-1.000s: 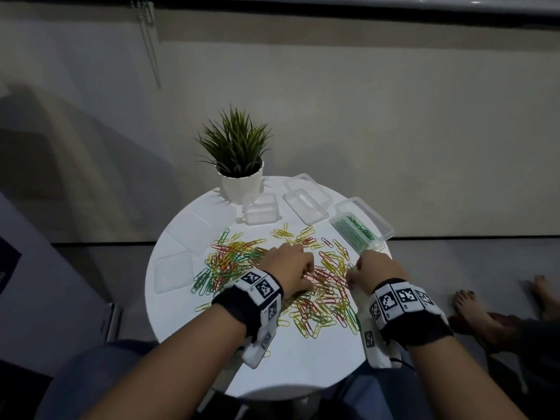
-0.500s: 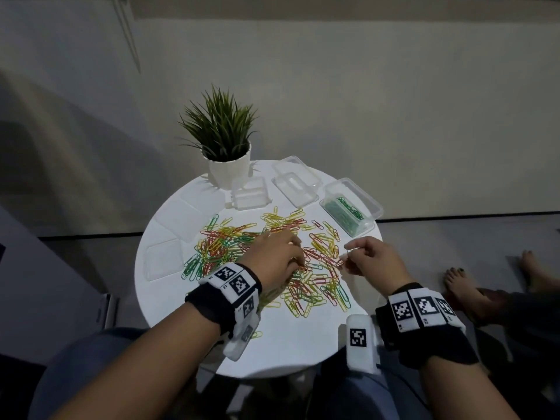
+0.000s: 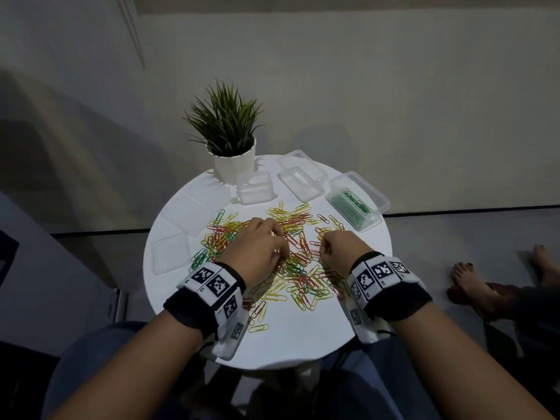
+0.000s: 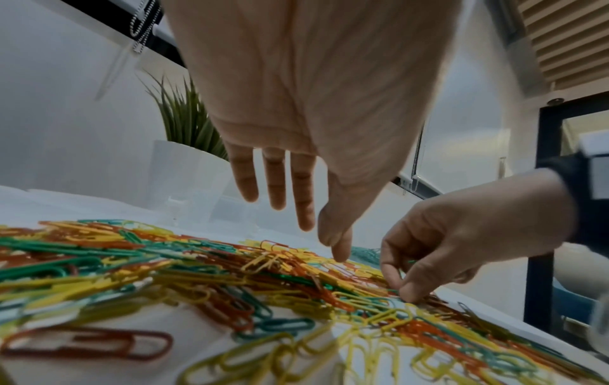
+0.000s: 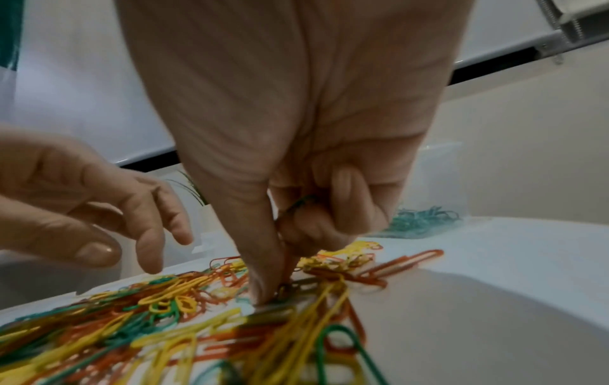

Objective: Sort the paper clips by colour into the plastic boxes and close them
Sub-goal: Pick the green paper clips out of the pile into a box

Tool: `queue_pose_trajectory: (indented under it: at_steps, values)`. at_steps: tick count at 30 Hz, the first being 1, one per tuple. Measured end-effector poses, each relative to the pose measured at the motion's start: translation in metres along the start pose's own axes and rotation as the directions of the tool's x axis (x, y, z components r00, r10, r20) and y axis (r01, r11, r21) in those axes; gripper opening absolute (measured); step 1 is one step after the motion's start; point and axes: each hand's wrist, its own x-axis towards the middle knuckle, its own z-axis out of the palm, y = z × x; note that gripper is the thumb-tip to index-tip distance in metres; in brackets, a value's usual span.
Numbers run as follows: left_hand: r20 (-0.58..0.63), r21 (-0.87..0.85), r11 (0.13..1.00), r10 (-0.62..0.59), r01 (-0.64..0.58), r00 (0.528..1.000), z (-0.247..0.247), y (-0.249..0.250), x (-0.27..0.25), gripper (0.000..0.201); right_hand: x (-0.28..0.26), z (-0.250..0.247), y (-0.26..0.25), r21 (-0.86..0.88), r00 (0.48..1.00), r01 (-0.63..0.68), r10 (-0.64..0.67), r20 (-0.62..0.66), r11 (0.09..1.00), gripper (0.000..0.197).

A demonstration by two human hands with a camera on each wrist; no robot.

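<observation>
Round white table (image 3: 303,338) inspected: loose heap of red, yellow and green wire paper clips (image 3: 291,237) spread over its middle, under and between both hands.

Left hand (image 3: 257,250): held over the left-centre of the heap, palm down. Fingers (image 4: 275,182) straight and slack in the left wrist view, tips just above the clips; nothing grasped, grip released.

Right hand (image 3: 339,250): lowered onto the right part of the heap. Thumb and forefinger (image 5: 263,260) pressed together at the table surface, pinching at clips there; which clip is caught between the tips, cannot tell. Remaining fingers curled into the palm, with a green paper clip (image 5: 301,203) tucked inside the curl. Grip clenched on that clip.

Clear plastic box with green clips inside (image 3: 354,204): at the far right rim of the table, lid open, well apart from the right hand.

Two further clear plastic boxes (image 3: 256,190) (image 3: 301,178): at the far edge, beyond the heap, no clips seen inside.

Two flat clear plastic lids (image 3: 171,253) (image 3: 194,212): on the left side of the table, beside the heap.

Green spiky plant in a white pot (image 3: 231,147): at the far edge, just behind the nearest box.
</observation>
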Motion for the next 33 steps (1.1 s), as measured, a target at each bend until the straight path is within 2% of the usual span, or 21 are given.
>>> queue_pose_trajectory:
  at_steps: [5, 6, 8, 9, 10, 11, 12, 13, 14, 15, 17, 18, 19, 20, 21, 22, 23, 24, 27, 29, 33]
  values:
    - [0.015, 0.07, 0.997, 0.009, -0.01, 1.0, 0.0, 0.017, -0.002, 0.019, 0.001, -0.005, -0.009, -0.109, 0.991, -0.013, 0.027, 0.127, 0.994, 0.022]
    - [0.033, 0.07, 0.997, 0.019, -0.021, 0.999, 0.0, 0.02, -0.002, 0.021, -0.002, -0.01, -0.008, -0.049, 0.991, -0.014, 0.021, 0.131, 0.999, 0.018]
    - [0.084, 0.064, 0.996, 0.061, -0.066, 0.995, 0.002, 0.023, -0.004, 0.028, -0.01, -0.019, 0.0, 0.305, 0.995, -0.042, 0.013, 0.097, 0.952, 0.017]
    - [0.118, 0.062, 0.993, 0.088, -0.096, 0.989, 0.004, 0.024, -0.005, 0.032, -0.014, -0.022, 0.006, 0.561, 0.992, -0.1, 0.039, 0.121, 0.822, 0.022]
    - [0.148, 0.063, 0.99, 0.119, -0.129, 0.982, 0.006, 0.025, -0.006, 0.036, -0.019, -0.024, 0.012, 0.791, 0.981, -0.187, 0.063, 0.186, 0.582, 0.026]
    - [0.168, 0.065, 0.984, 0.15, -0.163, 0.974, 0.008, 0.025, -0.008, 0.039, -0.022, -0.023, 0.018, 0.919, 0.967, -0.256, 0.066, 0.248, 0.3, 0.027]
    - [0.181, 0.06, 0.979, 0.182, -0.196, 0.966, 0.011, 0.027, -0.009, 0.041, -0.025, -0.021, 0.024, 0.953, 0.955, -0.294, 0.052, 0.29, 0.078, 0.026]
    - [0.188, 0.054, 0.972, 0.214, -0.228, 0.958, 0.013, 0.028, -0.009, 0.043, -0.028, -0.018, 0.028, 0.95, 0.95, -0.308, 0.045, 0.31, -0.051, 0.024]
    - [0.201, 0.053, 0.965, 0.242, -0.257, 0.949, 0.015, 0.031, -0.009, 0.044, -0.03, -0.015, 0.031, 0.946, 0.95, -0.303, 0.046, 0.309, -0.113, 0.023]
    - [0.223, 0.059, 0.958, 0.26, -0.279, 0.94, 0.017, 0.032, -0.009, 0.045, -0.032, -0.012, 0.033, 0.949, 0.954, -0.286, 0.057, 0.296, -0.129, 0.024]
    - [0.269, 0.08, 0.951, 0.267, -0.298, 0.925, 0.02, 0.035, -0.008, 0.045, -0.035, -0.006, 0.035, 0.958, 0.955, -0.261, 0.116, 0.274, -0.117, 0.031]
    - [0.276, 0.086, 0.951, 0.263, -0.296, 0.925, 0.021, 0.034, -0.008, 0.045, -0.036, -0.004, 0.036, 0.962, 0.952, -0.264, 0.143, 0.272, -0.073, 0.034]
    - [0.269, 0.086, 0.953, 0.257, -0.289, 0.928, 0.021, 0.033, -0.008, 0.044, -0.037, -0.002, 0.037, 0.963, 0.95, -0.268, 0.169, 0.262, 0.012, 0.035]
    - [0.257, 0.085, 0.956, 0.251, -0.28, 0.933, 0.02, 0.03, -0.009, 0.043, -0.039, 0.0, 0.039, 0.95, 0.953, -0.265, 0.197, 0.231, 0.165, 0.033]
    - [0.243, 0.076, 0.96, 0.244, -0.27, 0.939, 0.019, 0.027, -0.01, 0.042, -0.042, 0.002, 0.042, 0.888, 0.957, -0.259, 0.226, 0.182, 0.38, 0.032]
    - [0.232, 0.055, 0.966, 0.235, -0.254, 0.944, 0.017, 0.025, -0.011, 0.041, -0.046, 0.003, 0.045, 0.759, 0.964, -0.24, 0.243, 0.111, 0.605, 0.031]
    - [0.218, 0.026, 0.972, 0.224, -0.235, 0.95, 0.015, 0.024, -0.012, 0.04, -0.051, 0.004, 0.047, 0.591, 0.971, -0.216, 0.236, 0.044, 0.777, 0.028]
    - [0.193, 0.0, 0.975, 0.218, -0.223, 0.957, 0.013, 0.025, -0.012, 0.039, -0.055, 0.006, 0.048, 0.461, 0.975, -0.203, 0.223, 0.01, 0.864, 0.023]
    - [0.099, -0.019, 0.971, 0.238, -0.237, 0.966, 0.014, 0.038, -0.006, 0.032, -0.062, 0.013, 0.045, 0.263, 0.969, -0.248, 0.244, 0.047, 0.932, 0.017]
    - [0.105, 0.009, 0.968, 0.25, -0.252, 0.963, 0.018, 0.053, 0.001, 0.029, -0.061, 0.018, 0.041, 0.179, 0.96, -0.28, 0.276, 0.045, 0.943, 0.01]
    - [0.15, 0.135, 0.968, 0.192, -0.213, 0.97, 0.027, 0.074, 0.01, 0.026, -0.057, 0.021, 0.039, 0.094, 0.95, -0.312, 0.309, 0.041, 0.945, 0.012]
